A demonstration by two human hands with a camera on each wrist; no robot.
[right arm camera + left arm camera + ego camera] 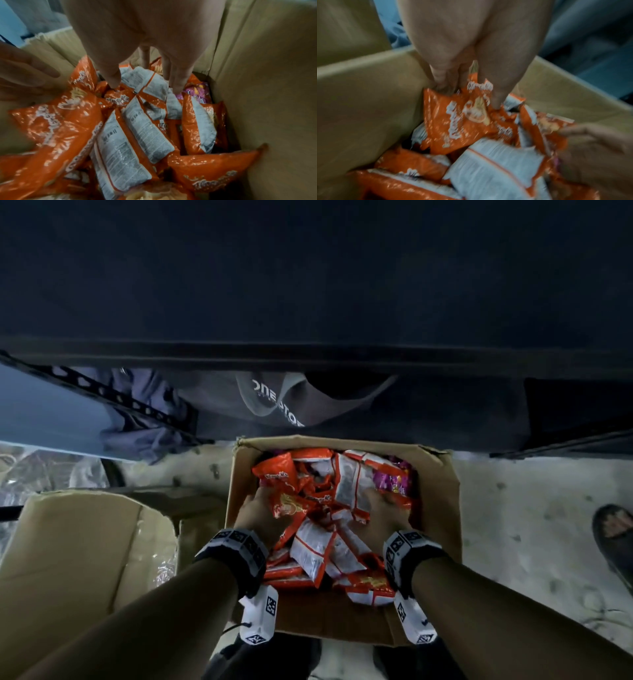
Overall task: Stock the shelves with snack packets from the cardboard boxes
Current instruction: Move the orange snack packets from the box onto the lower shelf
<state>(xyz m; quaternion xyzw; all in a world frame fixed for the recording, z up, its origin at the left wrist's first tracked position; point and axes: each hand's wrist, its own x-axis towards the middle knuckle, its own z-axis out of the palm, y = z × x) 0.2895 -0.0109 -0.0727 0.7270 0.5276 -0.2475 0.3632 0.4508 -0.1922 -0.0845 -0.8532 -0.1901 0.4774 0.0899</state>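
Observation:
An open cardboard box on the floor holds several orange snack packets, some with the white back up. My left hand is at the box's left side. In the left wrist view the left hand pinches the top of an orange packet between thumb and fingers. My right hand reaches into the right side. Its straight thumb and fingers press down on either side of a white-backed packet, beside a pink packet.
A dark shelf edge runs across above the box, with dark cloth under it. A second cardboard box lies to the left. A shoe shows on the pale floor at the far right.

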